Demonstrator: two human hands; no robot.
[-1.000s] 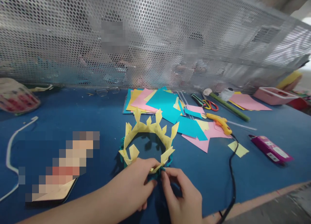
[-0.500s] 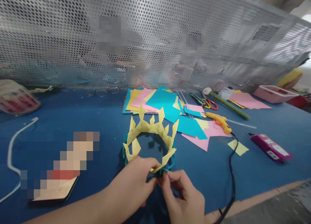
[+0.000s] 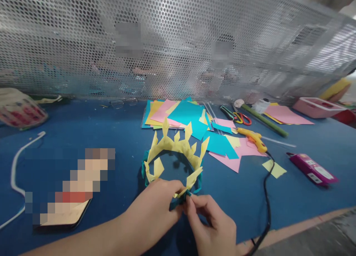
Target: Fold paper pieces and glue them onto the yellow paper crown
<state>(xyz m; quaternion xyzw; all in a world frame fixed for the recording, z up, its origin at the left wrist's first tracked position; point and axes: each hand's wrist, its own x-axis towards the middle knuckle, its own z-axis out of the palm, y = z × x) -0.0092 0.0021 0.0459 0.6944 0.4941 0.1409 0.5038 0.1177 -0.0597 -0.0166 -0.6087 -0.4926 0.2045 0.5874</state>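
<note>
A paper crown [image 3: 178,145] with yellow points inside and teal pieces around its outside stands on the blue table in front of me. My left hand [image 3: 160,202] is closed on the near side of its band, thumb over the yellow paper. Close beside it, my right hand [image 3: 210,222] pinches a small teal paper piece [image 3: 187,193] at the crown's near edge between thumb and forefinger. The fingers hide most of that spot. Behind the crown lie loose teal paper sheets [image 3: 222,144] and pink paper [image 3: 226,163].
A yellow glue gun [image 3: 254,137] with a black cord [image 3: 265,196] lies to the right, near scissors [image 3: 244,119] and a purple packet [image 3: 313,169]. At left are a partly blurred phone [image 3: 63,217] and a white cable [image 3: 13,170]. A perforated metal panel [image 3: 172,45] rises behind.
The view has shifted slightly. My left hand still holds the crown, and my right fingertips have pressed closer on the teal piece at its near edge.
</note>
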